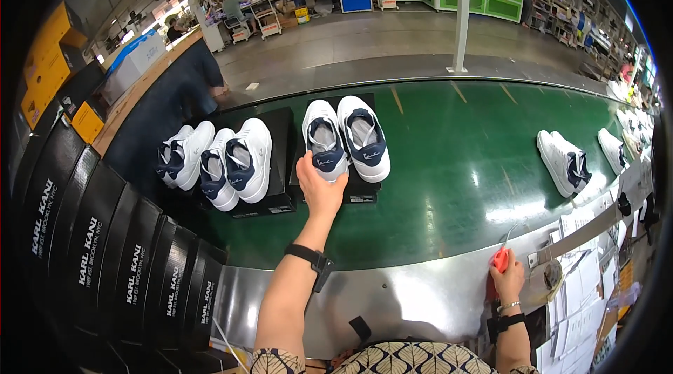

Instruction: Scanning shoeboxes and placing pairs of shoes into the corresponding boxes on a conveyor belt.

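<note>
My left hand (pixel 321 185) grips the heel of a white sneaker (pixel 319 118) with a navy collar, thumb and fingers on either side. Beside it, touching or nearly so, stands its mate (pixel 366 143); both rest on a black shoebox (pixel 362 195). In my right hand (pixel 508 281), low over the metal edge, is a pair of red-handled scissors (pixel 500 260), its thin metal tip pointing away from me. Left of my left hand, another white pair (pixel 251 157) sits on a black box (pixel 280 128), with one more pair (pixel 193 157) farther left.
Under the boxes runs a green conveyor belt (pixel 449 150); a steel ledge (pixel 392 290) borders its near side. More white sneakers (pixel 561 160) stand at the right. Black shoeboxes (pixel 105 234) are stacked at the left. A tape roll (pixel 552 274) and papers (pixel 585 290) lie right. Across the belt is another person's dark-clothed leg (pixel 161 86).
</note>
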`<state>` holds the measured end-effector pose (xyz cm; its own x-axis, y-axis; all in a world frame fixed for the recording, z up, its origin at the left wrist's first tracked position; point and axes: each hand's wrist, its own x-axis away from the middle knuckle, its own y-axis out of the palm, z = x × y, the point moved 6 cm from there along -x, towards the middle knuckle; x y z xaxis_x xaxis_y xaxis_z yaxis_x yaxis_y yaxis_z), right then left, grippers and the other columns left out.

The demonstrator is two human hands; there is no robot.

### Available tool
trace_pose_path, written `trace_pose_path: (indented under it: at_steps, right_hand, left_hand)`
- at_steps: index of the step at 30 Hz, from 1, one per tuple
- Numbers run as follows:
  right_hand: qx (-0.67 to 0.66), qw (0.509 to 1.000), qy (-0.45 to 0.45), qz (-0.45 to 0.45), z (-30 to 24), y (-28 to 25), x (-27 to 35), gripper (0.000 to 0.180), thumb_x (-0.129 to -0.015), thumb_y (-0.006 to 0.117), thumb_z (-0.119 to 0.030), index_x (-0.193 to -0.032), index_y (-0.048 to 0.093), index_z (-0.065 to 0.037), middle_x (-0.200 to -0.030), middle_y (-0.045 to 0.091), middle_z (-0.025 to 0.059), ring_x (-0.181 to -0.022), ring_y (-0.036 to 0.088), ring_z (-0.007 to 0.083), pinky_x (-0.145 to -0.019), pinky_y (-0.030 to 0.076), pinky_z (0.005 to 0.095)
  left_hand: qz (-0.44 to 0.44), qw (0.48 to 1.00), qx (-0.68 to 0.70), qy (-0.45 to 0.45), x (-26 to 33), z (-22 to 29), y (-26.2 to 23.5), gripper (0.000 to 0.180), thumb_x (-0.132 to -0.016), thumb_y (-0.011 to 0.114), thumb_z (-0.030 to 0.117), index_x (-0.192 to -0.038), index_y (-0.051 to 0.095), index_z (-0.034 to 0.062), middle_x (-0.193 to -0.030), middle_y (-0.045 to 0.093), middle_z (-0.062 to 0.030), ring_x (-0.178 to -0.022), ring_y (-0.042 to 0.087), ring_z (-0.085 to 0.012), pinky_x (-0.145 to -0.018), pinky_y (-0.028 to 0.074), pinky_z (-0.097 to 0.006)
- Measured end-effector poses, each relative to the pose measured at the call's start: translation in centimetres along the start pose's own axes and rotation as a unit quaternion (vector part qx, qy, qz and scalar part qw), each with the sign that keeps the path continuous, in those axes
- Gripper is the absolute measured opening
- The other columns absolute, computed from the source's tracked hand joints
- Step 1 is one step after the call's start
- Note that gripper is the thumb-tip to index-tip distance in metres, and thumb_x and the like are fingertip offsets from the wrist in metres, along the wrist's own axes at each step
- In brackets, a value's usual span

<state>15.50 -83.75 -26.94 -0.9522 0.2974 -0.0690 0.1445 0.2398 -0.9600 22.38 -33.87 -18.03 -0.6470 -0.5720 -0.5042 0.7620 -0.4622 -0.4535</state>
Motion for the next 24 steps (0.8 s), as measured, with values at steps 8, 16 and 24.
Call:
trace_pose_path:
  at_steps: [8,16,24]
  right_hand:
    - [-0.346,0.885,-0.265,-0.166,-14.7,-7.7,3.9,0.054,-0.080,0.063,-0.016,-0.128,0.043,-0.001,-0.107,0.058,0.0205,-0.094,0.060,0.0317,-0.080,0.049,0.0353]
    - [-0.347,0.809,-0.420,-0.221,-25.2,-9.2,5.8,0.043,-0.086,0.062,-0.024,-0.121,0.049,-0.003,-0.099,0.062,0.0214,-0.090,0.062,0.0349,-0.077,0.049,0.0390]
    - [-0.315,0.754,-0.485,-0.312,-24.0,-7.2,7.3,0.035,-0.081,0.067,-0.023,-0.111,0.058,-0.007,-0.089,0.065,0.0139,-0.080,0.065,0.0242,-0.072,0.051,0.0319]
  left_hand:
    - [0.051,0.994,0.023,-0.095,-2.1,-0.5,2.0,0.086,-0.062,0.079,0.024,-0.131,0.029,0.0074,-0.133,0.029,-0.0207,-0.122,0.035,-0.0399,-0.101,0.032,-0.046]
    - [0.049,0.993,0.040,-0.104,-2.1,-1.4,1.3,0.064,-0.063,0.079,0.025,-0.110,0.041,0.0045,-0.117,0.042,-0.0168,-0.110,0.046,-0.0353,-0.092,0.039,-0.042]
    - [0.034,0.995,0.073,-0.056,1.8,-4.4,-5.0,0.055,-0.061,0.080,0.018,-0.103,0.047,0.0033,-0.129,0.043,-0.0215,-0.117,0.046,-0.0336,-0.098,0.036,-0.038]
